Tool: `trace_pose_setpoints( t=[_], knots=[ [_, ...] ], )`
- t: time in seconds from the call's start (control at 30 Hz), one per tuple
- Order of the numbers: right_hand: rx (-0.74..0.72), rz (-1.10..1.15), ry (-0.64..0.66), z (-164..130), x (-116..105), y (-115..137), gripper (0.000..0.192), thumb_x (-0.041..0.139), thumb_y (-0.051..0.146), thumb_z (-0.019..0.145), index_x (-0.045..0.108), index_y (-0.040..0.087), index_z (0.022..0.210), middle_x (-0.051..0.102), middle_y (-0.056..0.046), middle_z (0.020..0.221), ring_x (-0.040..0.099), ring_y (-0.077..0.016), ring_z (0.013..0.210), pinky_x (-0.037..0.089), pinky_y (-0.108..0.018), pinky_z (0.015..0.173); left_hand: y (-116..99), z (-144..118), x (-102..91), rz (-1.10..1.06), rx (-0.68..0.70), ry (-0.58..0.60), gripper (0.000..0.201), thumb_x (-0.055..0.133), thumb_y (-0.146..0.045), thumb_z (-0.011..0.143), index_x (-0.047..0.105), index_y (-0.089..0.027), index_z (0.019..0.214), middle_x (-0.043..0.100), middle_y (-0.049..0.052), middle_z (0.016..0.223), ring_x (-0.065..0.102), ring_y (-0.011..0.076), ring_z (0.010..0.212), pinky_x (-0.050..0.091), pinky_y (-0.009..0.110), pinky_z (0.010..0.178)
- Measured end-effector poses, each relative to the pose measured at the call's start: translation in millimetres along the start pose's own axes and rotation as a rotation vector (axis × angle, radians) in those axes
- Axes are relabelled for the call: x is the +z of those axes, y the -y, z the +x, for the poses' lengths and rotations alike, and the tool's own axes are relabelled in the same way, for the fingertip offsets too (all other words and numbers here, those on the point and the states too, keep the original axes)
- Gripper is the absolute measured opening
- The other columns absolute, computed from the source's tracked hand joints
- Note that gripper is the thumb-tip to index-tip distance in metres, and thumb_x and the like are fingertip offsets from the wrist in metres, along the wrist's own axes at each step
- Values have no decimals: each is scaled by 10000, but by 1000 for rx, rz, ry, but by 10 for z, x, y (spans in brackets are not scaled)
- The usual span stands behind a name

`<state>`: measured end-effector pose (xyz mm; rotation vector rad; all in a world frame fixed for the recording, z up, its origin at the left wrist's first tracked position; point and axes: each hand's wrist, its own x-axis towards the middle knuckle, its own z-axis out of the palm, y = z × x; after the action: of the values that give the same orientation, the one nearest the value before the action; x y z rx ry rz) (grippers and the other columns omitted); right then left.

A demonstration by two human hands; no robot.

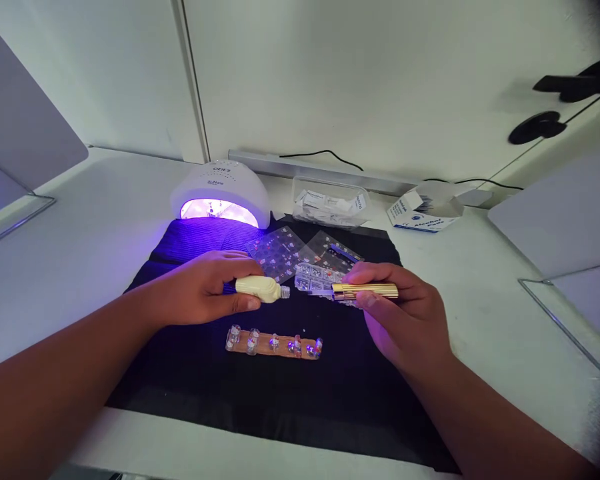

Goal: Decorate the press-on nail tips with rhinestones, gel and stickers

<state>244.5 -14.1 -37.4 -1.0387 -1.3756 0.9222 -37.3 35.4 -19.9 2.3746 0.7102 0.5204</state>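
The two hands are apart near the middle of the frame, each gripping something. The left hand (210,288), left of center, has thumb and fingers clamped on a cream bottle (258,289) that lies tilted onto its side, its bare neck pointing right. The right hand (407,307), right of center, pinches a gold cap (373,291) between thumb and fingers, one end turned toward the bottle; a gap separates the two.

Just below the bottle, at lower center, a brown strip (263,343) bears a row of clear, decorated nails (253,341). Behind the cap and partly hidden by the right hand is a bead case (305,279), with patterned sheets (279,252) above it. All these lie on or over a black cloth (260,407).

Farther out, a white lamp (220,181) glows violet at upper left of center. A clear tub (325,215) of packets stands at upper center, and an alcohol-pad box (417,219) to its right, both on the white table (480,280).
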Motion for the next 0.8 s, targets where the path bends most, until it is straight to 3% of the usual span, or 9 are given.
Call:
trace_pose_setpoints(
  t=[0.37, 0.67, 0.8],
  knots=[
    [84, -74, 70, -19, 26, -2, 92, 721, 237, 771, 750, 292, 839, 685, 11, 740, 591, -124, 629, 494, -245, 597, -24, -1, 31, -26, 14, 6, 183, 607, -342, 952, 634, -174, 1018, 609, -2, 867, 577, 128, 786, 407, 255, 721],
    [-90, -362, 197, -10, 196, 105, 52, 704, 225, 791, 729, 241, 834, 706, 29, 733, 625, -123, 639, 491, -258, 632, -85, 41, 84, 3, 34, 24, 220, 572, -368, 963, 633, -158, 990, 587, 5, 810, 557, 144, 742, 387, 277, 685],
    [-141, -373, 224, -9, 252, 111, 56, 715, 236, 804, 742, 234, 853, 714, 29, 751, 624, -124, 647, 485, -267, 634, -100, 57, 105, 31, 31, 34, 238, 553, -387, 967, 625, -161, 988, 591, 15, 814, 556, 156, 746, 385, 286, 685]
  ],
)
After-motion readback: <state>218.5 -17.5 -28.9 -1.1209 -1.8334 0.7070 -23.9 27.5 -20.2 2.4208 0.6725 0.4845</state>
